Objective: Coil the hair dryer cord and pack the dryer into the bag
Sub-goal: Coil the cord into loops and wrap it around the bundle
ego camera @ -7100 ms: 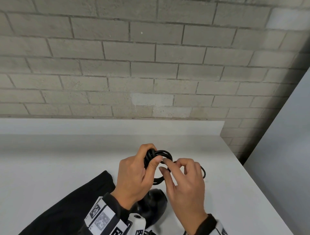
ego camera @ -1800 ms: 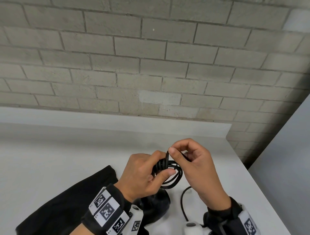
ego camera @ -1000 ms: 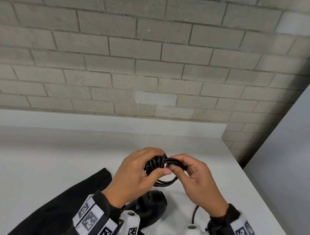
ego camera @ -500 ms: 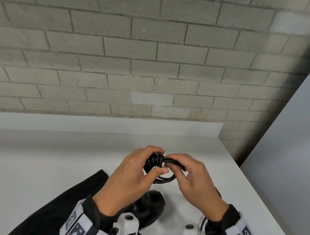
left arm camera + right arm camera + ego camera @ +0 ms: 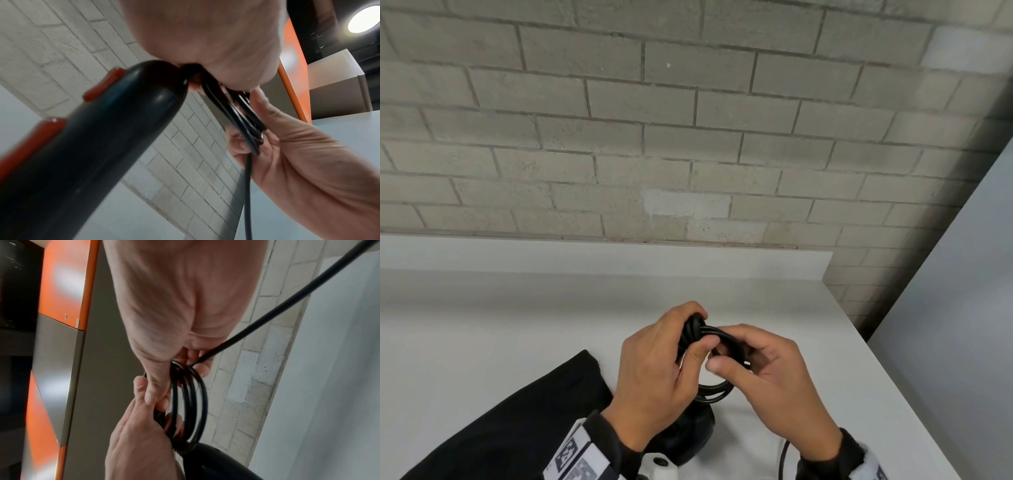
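A black hair dryer [image 5: 685, 435] with red switches [image 5: 102, 84] hangs below my hands over the white counter; its handle [image 5: 92, 146] fills the left wrist view. Its black cord is wound into a coil [image 5: 714, 390] of several loops [image 5: 191, 402]. My left hand [image 5: 654, 370] grips the coil at its far side, where it bunches. My right hand [image 5: 767, 373] pinches the near right side of the loops, and a loose strand [image 5: 783, 459] trails down from it. A black fabric bag [image 5: 500, 428] lies flat at the lower left.
The white counter [image 5: 517, 315] ends at a brick wall [image 5: 654, 137] behind and drops off along its right edge [image 5: 893, 377]. A pale panel [image 5: 969, 308] stands to the right. Orange and grey cabinets [image 5: 61, 321] show in the wrist views.
Both hands have stayed on the coil. The right hand came down from above the loops and slid round to their right side, laying another turn; the loose strand has grown shorter.
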Demonstrator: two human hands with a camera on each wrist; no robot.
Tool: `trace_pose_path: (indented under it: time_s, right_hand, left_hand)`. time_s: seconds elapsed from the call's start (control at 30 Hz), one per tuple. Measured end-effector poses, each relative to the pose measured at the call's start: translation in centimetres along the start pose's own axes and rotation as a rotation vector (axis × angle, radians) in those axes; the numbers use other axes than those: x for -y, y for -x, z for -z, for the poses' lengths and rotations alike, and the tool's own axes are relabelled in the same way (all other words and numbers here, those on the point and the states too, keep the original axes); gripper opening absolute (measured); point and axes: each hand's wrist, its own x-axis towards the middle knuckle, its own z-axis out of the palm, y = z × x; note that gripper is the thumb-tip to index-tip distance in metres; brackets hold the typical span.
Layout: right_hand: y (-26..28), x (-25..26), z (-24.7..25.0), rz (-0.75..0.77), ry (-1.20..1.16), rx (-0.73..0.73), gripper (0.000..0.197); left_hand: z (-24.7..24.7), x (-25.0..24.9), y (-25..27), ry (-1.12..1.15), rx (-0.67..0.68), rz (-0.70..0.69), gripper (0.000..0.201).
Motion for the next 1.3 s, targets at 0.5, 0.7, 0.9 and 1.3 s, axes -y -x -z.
trace_pose_path:
  time_s: [0.5, 0.7, 0.9, 1.3]
  right_hand:
    - [1.1, -3.1, -3.4, 0.276, 0.92, -0.446, 0.029]
    - [0.8, -0.4, -2.9, -0.179, 0.367, -0.222, 0.016]
    - [-0.1, 2.5, 0.1, -0.543, -0.264, -0.017, 0.04]
    - [1.9, 1.6, 0.6, -0.31, -0.208, -0.088, 0.022]
  left_hand:
    - [-0.7, 0.8, -0.1, -0.068, -0.079, -0.06, 0.03]
    - [-0.7, 1.3, -0.3, -0.129, -0.113, -0.106, 0.031]
    - [-0.7, 1.7, 0.0, -0.194, -0.087, -0.169, 0.027]
    - [-0.3, 2.4, -0.1, -0.183, -0.1, -0.099, 0.041]
